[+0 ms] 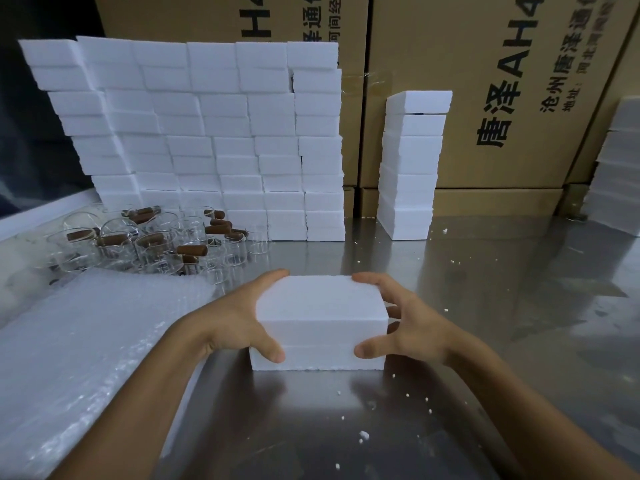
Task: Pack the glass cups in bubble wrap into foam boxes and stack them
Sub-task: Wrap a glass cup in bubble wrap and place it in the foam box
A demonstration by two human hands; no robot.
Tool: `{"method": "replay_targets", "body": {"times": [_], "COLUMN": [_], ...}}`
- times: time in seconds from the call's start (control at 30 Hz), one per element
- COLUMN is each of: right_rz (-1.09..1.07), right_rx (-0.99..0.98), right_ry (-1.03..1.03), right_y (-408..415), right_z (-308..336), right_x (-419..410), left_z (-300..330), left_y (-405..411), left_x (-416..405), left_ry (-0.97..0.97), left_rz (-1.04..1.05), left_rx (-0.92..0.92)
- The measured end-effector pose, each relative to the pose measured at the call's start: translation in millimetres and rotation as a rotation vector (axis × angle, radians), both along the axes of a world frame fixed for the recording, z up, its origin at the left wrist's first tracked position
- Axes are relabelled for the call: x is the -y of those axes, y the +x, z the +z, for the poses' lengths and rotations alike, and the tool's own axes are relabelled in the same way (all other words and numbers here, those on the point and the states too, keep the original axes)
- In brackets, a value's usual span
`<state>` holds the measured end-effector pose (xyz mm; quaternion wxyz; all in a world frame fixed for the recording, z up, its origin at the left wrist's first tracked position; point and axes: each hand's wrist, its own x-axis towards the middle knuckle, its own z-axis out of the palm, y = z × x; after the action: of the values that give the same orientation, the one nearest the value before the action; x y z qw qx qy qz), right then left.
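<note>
Both hands are gripping the white rectangular foam box [320,322] from its two short ends: the left hand [239,318] is wrapping the left end with the thumb on the front face and fingers over the back edge, and the right hand [405,327] is doing the same on the right end, so each grip is clamped on the box. The box is sitting on the shiny steel bench [485,306], close in front of the person, with its long axis running left to right. It's looking like two halves closed together, with a seam line running along the front and a crumbly bottom edge. What's inside is hidden.

Left of it, a stack of clear bubble wrap sheets [86,358] is lying flat, cut off by the frame edge. Behind that, a cluster of clear glass cups with brown handles [152,242] is crowding together, too jumbled to count. Further back, a big wall of white foam boxes [207,140] and a single tall foam box column [412,164] are standing against brown printed cardboard cartons [485,81]. White foam crumbs [363,435] are dotting the bench.
</note>
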<state>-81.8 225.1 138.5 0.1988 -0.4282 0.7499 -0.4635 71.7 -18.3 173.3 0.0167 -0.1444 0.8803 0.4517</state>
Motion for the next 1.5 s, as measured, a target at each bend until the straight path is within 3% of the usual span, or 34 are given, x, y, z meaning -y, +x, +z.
{"method": "replay_targets", "body": {"times": [0.1, 0.23, 0.4, 0.6, 0.73, 1.07, 1.23, 1.4, 1.5], "right_rz": [-0.048, -0.139, -0.194, -0.213, -0.231, -0.263, -0.188, -0.14, -0.199], "right_rx": [-0.006, 0.101, 0.196, 0.022, -0.117, -0.398, -0.577, -1.005, -1.06], "right_ry": [-0.033, -0.155, -0.278, -0.185, -0.149, -0.01, 0.0, -0.141, -0.298], "right_y": [2.4, 3.1, 5.8, 7.1, 10.2, 17.0, 26.2, 34.1, 39.4], "right_z": [-2.0, -5.2, -9.4, -11.9, -16.8, -24.4, -26.6, -17.7, -15.4], "right_x": [4.2, 5.0, 6.6, 10.6, 11.6, 16.3, 19.9, 28.6, 32.4], "left_z": [-1.8, -4.8, -8.2, -19.8, -24.9, -40.0, -38.2, -27.2, -20.6], "left_y": [-0.8, -7.7, -23.7, -34.4, -37.2, -42.7, -37.5, -32.0, -32.0], "left_x": [0.4, -3.5, -30.7, -61.7, -63.3, -59.6, -54.5, -43.6, -43.0], "left_ry": [0.124, 0.453, 0.855, 0.62, 0.54, 0.618, 0.64, 0.711, 0.702], "left_rz": [0.128, 0.335, 0.415, 0.577, 0.651, 0.748, 0.837, 0.925, 0.915], "left_rx": [-0.059, -0.207, -0.413, -0.57, -0.558, -0.492, -0.547, -0.561, -0.557]}}
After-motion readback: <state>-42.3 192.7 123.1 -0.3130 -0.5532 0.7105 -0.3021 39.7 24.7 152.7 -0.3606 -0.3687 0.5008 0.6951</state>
